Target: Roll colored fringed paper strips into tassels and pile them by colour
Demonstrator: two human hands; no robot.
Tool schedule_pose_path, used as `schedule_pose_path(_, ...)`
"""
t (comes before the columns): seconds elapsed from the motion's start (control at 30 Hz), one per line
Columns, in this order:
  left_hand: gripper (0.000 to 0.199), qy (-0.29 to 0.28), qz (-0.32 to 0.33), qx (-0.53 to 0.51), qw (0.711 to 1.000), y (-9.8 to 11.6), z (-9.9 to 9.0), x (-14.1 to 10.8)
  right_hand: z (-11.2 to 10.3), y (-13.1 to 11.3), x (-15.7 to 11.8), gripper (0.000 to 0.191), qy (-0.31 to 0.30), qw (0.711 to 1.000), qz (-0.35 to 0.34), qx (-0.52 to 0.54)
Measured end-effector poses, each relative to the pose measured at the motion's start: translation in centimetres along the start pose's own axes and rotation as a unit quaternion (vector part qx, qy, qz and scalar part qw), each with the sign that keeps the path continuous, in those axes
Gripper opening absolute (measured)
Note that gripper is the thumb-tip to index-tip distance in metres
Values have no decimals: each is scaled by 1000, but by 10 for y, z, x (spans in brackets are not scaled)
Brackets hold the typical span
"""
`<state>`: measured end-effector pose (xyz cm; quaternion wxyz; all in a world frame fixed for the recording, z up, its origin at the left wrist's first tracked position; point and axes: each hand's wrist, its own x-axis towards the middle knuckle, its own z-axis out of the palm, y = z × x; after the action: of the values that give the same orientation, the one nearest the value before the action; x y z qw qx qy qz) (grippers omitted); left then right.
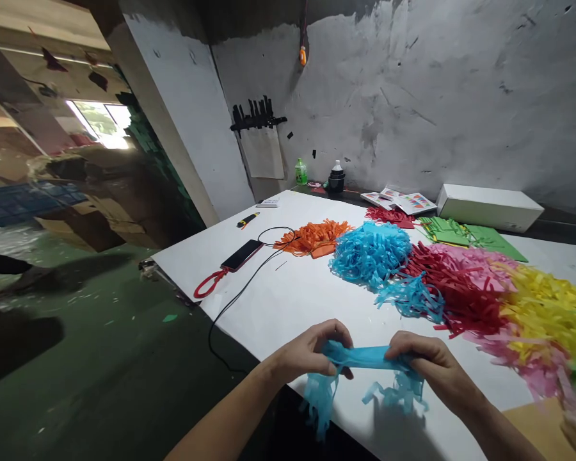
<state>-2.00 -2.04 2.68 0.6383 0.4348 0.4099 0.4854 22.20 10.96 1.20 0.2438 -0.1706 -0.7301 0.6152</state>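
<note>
A blue tissue tassel [368, 357] with fringed ends is stretched between my two hands above the table's near edge. My left hand [322, 352] curls its fingers round the twisted left part, and fringe hangs below it. At the right end my right hand [420, 357] pinches the flat band between thumb and fingers, with more strips dangling underneath. Beyond my hands lies a heap of blue fringed paper [372, 253] on the white table [259, 307].
Orange fringe [314, 238] lies left of the blue heap; dark red [456, 288], pink and yellow [547, 307] heaps lie to the right. A phone [242, 255] with a red strap and a black cable are at left. A white box [489, 206] stands by the wall.
</note>
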Motion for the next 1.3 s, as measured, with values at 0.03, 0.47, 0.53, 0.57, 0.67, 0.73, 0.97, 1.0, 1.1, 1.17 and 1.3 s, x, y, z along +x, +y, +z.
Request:
schedule_pose_path(0.03, 52, -2, -2, 6, 1000, 2, -1, 0, 1, -2, 0, 28, -11, 999, -22, -20)
schedule_pose_path(0.47, 39, 55, -83, 83, 992, -20, 1, 13, 13, -17, -4, 41, -107, 950, -119, -270)
schedule_pose_path(0.53, 34, 62, -80, 88, 991, -20, 0, 13, 4, -19, -9, 38, -116, 945, -120, -281)
schedule_pose_path(0.57, 31, 66, -78, 100, 990, -19, 0, 13, -1, -20, -11, 35, -112, 944, -120, -285)
schedule_pose_path(0.67, 19, 59, -70, 185, 978, -10, 6, 13, -12, -24, -10, 35, -59, 947, -116, -295)
schedule_pose_path(0.73, 9, 40, -40, 272, 961, 1, 14, 13, -12, -28, -3, 39, -41, 951, -108, -286)
schedule_pose_path(0.97, 12, 31, 50, 424, 904, 34, 31, 11, 12, -32, 17, 23, -146, 970, 39, -191)
schedule_pose_path(1.0, 12, 36, 47, 413, 909, 35, 30, 10, 12, -32, 15, 25, -147, 974, 63, -159)
schedule_pose_path(1.1, 13, 42, 21, 371, 928, 30, 23, 7, 6, -33, 5, 27, -131, 977, 131, -101)
schedule_pose_path(1.17, 16, 34, 3, 351, 936, 25, 18, 5, -3, -38, -5, 26, -123, 973, 163, -108)
schedule_pose_path(1.3, 27, -8, 13, 363, 932, 20, 13, 3, -17, -49, -26, 22, -115, 961, 177, -179)
